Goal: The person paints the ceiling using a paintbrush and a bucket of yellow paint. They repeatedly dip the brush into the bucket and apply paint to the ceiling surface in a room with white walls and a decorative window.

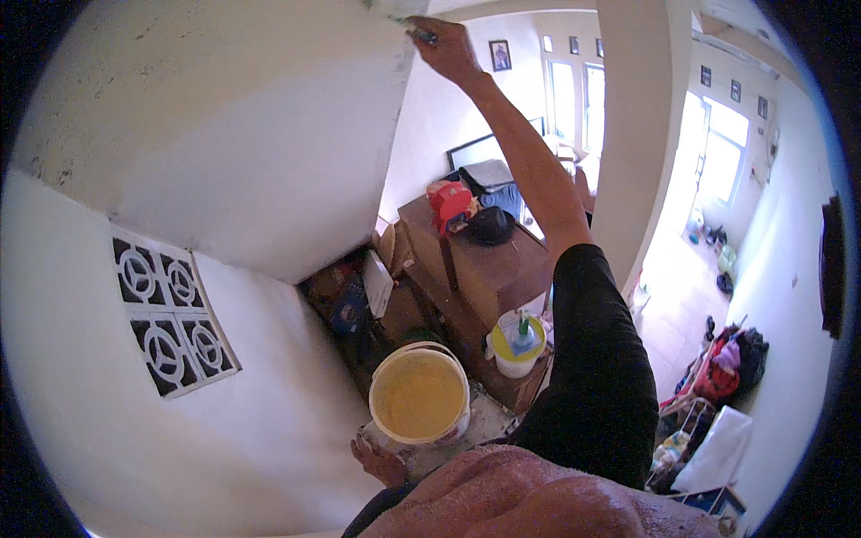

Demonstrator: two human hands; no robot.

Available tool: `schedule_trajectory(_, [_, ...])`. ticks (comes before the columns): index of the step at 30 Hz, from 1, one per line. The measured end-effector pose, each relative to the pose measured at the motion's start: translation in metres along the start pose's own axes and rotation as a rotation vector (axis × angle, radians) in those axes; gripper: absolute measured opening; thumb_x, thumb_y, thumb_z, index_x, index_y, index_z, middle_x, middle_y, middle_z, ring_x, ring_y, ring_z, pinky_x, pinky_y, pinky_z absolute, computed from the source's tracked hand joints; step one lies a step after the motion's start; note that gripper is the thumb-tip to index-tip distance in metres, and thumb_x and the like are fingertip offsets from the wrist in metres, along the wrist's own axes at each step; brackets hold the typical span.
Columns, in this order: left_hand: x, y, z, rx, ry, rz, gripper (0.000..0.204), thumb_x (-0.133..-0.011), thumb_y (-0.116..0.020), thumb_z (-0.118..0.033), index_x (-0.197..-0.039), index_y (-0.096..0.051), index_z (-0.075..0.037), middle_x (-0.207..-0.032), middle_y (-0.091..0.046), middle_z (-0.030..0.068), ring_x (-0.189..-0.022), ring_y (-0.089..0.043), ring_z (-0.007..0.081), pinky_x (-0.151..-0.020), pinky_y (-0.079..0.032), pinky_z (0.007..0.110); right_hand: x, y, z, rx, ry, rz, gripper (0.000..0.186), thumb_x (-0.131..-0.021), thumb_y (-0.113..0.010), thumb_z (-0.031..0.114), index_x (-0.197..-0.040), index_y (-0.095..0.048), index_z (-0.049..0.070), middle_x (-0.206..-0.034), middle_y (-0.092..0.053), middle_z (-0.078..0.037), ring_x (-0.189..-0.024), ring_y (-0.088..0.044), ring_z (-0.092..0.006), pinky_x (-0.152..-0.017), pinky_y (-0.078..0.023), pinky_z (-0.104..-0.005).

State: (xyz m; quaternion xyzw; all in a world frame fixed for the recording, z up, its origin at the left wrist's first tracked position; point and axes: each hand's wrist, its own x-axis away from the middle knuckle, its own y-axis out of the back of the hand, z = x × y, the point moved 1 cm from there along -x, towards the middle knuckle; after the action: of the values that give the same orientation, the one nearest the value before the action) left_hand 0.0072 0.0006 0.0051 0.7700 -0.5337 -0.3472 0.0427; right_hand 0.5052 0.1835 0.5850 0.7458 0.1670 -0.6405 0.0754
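Note:
My right arm reaches up to the top, where my right hand is closed around a small hand tool with a greenish tip. Its exact kind is hard to make out. The tip is at the upper edge of the white wall. Low in the middle, my left hand rests with fingers apart at the edge of a stained board. Just beside it on the board stands a white bucket holding yellowish-tan paint-like liquid.
Right of the bucket is a white tub with a yellow rim and a green-handled item on top. Beyond stands a brown cabinet bearing a red cap and a dark cap. Vent blocks pierce the left wall. A pillar rises right.

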Motion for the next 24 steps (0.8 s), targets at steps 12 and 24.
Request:
schedule_trajectory(12, [-0.005,0.006,-0.010,-0.111,0.187,0.093,0.047,-0.100,-0.044,-0.036,-0.134,-0.051,-0.005,-0.143,-0.041,0.0277,-0.128,-0.045,0.0478,-0.103,-0.040,0.054,-0.158,0.062,0.023,0.145,0.437,-0.126,0.016,-0.083,-0.071,0.012,-0.096,-0.072,0.003,-0.090,-0.072,-0.015,-0.078,-0.071,-0.0283,-0.069,-0.055,-0.0358])
schedule_trajectory(24, [0.001,-0.003,0.001,-0.123,0.200,0.017,0.044,-0.095,-0.045,-0.022,-0.135,-0.050,-0.005,-0.142,-0.042,0.0291,-0.126,-0.046,0.0484,-0.099,-0.043,0.055,-0.022,-0.021,0.001,0.056,0.170,-0.330,0.031,-0.085,-0.074,0.013,-0.115,-0.070,0.008,-0.110,-0.071,-0.014,-0.092,-0.072,-0.0273,-0.081,-0.058,-0.0363])
